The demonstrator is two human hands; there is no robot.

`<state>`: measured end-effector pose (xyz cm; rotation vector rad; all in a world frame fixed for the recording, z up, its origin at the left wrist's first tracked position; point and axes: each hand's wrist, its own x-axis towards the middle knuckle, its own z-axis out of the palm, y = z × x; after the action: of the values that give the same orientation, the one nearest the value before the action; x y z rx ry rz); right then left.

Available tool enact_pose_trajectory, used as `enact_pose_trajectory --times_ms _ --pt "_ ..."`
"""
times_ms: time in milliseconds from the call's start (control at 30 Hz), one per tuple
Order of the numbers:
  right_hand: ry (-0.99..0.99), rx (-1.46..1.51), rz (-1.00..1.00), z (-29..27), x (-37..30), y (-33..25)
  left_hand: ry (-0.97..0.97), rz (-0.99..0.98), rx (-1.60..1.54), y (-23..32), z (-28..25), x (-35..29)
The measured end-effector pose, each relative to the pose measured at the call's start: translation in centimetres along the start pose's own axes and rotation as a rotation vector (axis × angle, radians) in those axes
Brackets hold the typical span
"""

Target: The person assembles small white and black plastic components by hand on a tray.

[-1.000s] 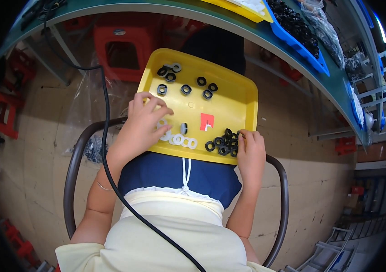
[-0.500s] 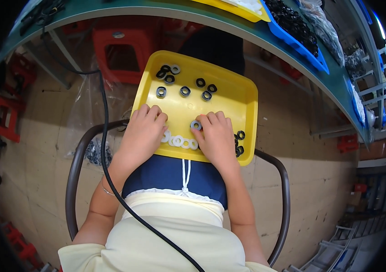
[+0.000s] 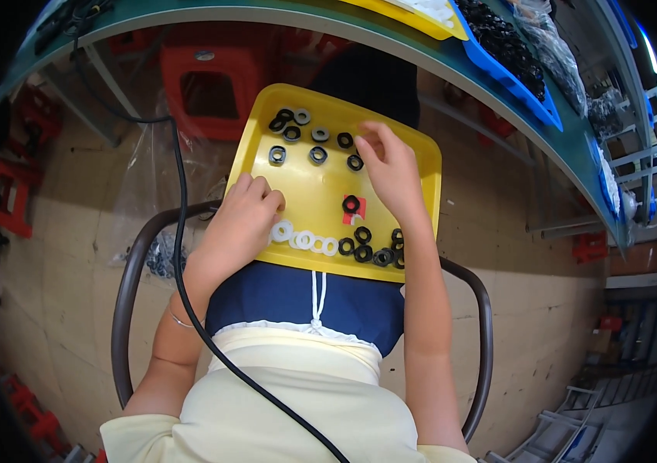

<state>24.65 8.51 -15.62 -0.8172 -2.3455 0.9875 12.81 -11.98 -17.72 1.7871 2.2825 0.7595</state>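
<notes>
A yellow tray (image 3: pixel 297 189) rests on my lap. Curled at its left side, my left hand (image 3: pixel 245 220) is closed beside a row of white washers (image 3: pixel 306 240); its fingertips hide anything they hold. My right hand (image 3: pixel 391 166) reaches over the far right part, thumb and fingers apart, next to a black ring (image 3: pixel 354 163); nothing shows between them. A grey washer (image 3: pixel 320 134) lies among several black rings (image 3: pixel 317 155) in the far half. Near the middle, another black ring (image 3: pixel 351 204) sits on a red patch (image 3: pixel 361 213). More black rings (image 3: pixel 363 252) lie at the near right.
A black cable (image 3: pixel 182 193) runs down across my left arm and body. Beyond the tray is a green worktable (image 3: pixel 266 15) bearing a blue tray (image 3: pixel 510 77) of black parts. A red stool (image 3: pixel 216 77) stands underneath, and curved chair armrests (image 3: pixel 121 332) flank me.
My right hand has moved from the near row to the far right of the tray. The grey washer it held now lies among the far rings. The left hand stays nearly still.
</notes>
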Motion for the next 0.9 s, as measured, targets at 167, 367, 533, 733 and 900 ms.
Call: enact_pose_trajectory --times_ms 167,367,533,733,900 --pt "-0.293 -0.352 0.072 -0.8 -4.5 -0.3 0.024 0.004 -0.138 -0.1 -0.4 0.0" --pt "-0.189 -0.486 -0.081 0.3 -6.6 -0.8 0.128 -0.239 -1.115 1.7 -0.2 0.6" --pt "-0.054 0.249 -0.084 -0.8 -8.5 -3.6 -0.012 -0.438 -1.655 3.3 0.2 0.3" --pt "0.064 0.515 -0.119 -0.4 -10.9 -3.7 -0.078 -0.376 -1.712 5.1 -0.5 -0.2" --pt "0.128 0.687 -0.059 -0.3 -12.5 -4.3 -0.010 -0.329 -1.680 5.7 0.3 -0.7"
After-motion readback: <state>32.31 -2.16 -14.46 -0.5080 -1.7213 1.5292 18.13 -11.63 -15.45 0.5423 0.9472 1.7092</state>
